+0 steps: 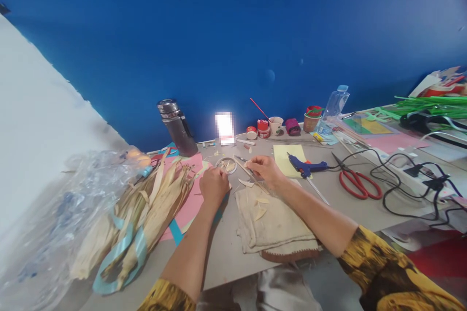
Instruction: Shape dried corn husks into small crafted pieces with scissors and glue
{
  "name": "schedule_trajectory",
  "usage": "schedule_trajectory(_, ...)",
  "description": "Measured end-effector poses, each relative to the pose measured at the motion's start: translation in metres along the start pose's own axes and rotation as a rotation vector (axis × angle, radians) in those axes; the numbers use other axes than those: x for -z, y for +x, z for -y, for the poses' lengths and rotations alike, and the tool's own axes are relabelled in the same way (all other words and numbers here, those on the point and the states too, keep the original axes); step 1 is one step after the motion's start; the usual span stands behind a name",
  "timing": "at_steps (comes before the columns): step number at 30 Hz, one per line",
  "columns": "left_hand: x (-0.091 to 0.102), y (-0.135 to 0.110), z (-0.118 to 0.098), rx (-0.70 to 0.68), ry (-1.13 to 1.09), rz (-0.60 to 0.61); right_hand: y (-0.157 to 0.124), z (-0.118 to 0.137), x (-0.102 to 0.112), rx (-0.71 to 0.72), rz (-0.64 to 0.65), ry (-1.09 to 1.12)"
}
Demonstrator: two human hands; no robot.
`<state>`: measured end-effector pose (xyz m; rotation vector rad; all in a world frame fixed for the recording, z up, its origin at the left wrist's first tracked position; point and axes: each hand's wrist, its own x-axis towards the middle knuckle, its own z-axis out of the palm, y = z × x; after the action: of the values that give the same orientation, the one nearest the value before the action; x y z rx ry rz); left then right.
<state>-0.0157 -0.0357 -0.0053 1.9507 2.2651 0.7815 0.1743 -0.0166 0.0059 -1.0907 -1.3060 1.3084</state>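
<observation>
My left hand (213, 186) is closed in a loose fist on the table, pinching a small pale husk piece next to a round clear lid (226, 165). My right hand (266, 170) is closed around a thin wooden stick (251, 175) that slants down towards a folded beige cloth (273, 226). Small cut husk bits (260, 213) lie on the cloth. A pile of dried corn husks (146, 214) tied with light blue ribbon lies to the left of my left hand on pink paper (189, 204).
A blue glue gun (304, 167) rests on yellow paper, red-handled scissors (355, 182) and black cables (408, 180) lie to the right. A dark flask (177, 127), small paint pots (263, 129), a paper cup and a plastic bottle (333, 107) line the blue wall. A clear plastic bag (54, 214) lies far left.
</observation>
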Motion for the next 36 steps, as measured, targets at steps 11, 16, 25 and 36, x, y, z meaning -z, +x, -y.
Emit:
schedule_trajectory(11, 0.016, -0.021, -0.013, 0.29, -1.63, 0.449, -0.006, 0.005, -0.006, 0.032, 0.194, 0.283)
schedule_trajectory(16, 0.016, -0.028, -0.022, 0.301, -1.683, 0.532, -0.012, 0.008, -0.01, 0.029, 0.211, 0.366)
schedule_trajectory(25, 0.014, -0.031, -0.022, 0.315, -1.649, 0.574, -0.016, 0.019, -0.001, 0.031, 0.224, 0.453)
schedule_trajectory(36, 0.015, -0.035, -0.025, 0.279, -1.651, 0.622, -0.014, 0.011, -0.003, 0.087, 0.296, 0.312)
